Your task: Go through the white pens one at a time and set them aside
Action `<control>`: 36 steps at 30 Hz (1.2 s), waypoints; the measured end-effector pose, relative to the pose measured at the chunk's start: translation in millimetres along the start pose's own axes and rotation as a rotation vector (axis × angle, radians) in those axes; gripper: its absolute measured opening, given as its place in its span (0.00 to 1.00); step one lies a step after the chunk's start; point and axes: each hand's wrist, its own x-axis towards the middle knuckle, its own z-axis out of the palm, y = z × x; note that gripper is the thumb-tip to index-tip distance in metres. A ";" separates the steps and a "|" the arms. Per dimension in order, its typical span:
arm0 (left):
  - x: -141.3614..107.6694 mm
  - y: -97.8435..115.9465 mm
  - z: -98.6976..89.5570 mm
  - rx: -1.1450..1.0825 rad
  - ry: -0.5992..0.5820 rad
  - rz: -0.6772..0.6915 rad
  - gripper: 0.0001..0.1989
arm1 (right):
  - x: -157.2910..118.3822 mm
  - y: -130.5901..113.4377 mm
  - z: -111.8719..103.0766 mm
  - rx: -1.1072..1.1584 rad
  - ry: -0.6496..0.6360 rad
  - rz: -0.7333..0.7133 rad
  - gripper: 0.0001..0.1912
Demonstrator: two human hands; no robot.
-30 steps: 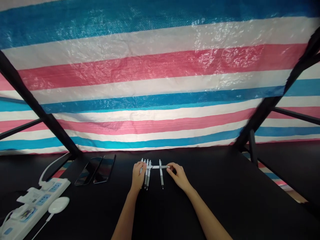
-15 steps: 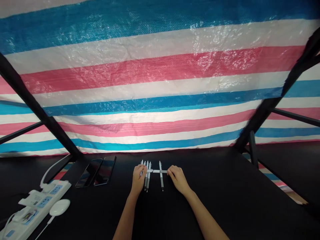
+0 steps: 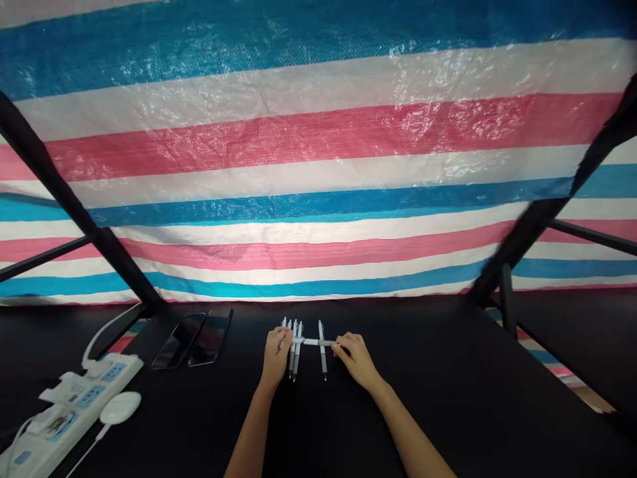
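Note:
A white and grey pen [image 3: 311, 342] lies crosswise between my hands, over the other pens. Its left end is pinched by my left hand [image 3: 277, 352], and my right hand [image 3: 355, 355] grips the grey end with closed fingers. Several similar pens [image 3: 297, 352] stand side by side, pointing toward me, just right of my left hand, which partly covers them. One more pen [image 3: 323, 352] lies apart from that group, nearer my right hand, with the held pen crossing its upper part.
Two dark phones [image 3: 179, 340] lie on the black table [image 3: 328, 431] at the left. A white power strip [image 3: 74, 411] and a round white charger [image 3: 120, 407] are at the lower left. Black frame bars [image 3: 527, 245] and a striped sheet [image 3: 308, 139] stand behind.
The view has shifted slightly. My right fingers have moved a little on the grey end of the held pen; both hands otherwise keep nearly the same place.

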 end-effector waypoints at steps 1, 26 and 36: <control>0.1 0.2 -0.1 -0.004 0.004 -0.007 0.17 | 0.2 -0.8 -0.7 0.012 -0.018 0.003 0.22; 0.3 5.1 -1.2 0.023 0.004 0.025 0.14 | 0.1 -7.5 -3.8 -0.038 0.017 -0.005 0.17; 8.4 22.6 -0.8 0.030 0.298 0.010 0.11 | 0.1 1.4 1.5 0.218 0.201 0.027 0.12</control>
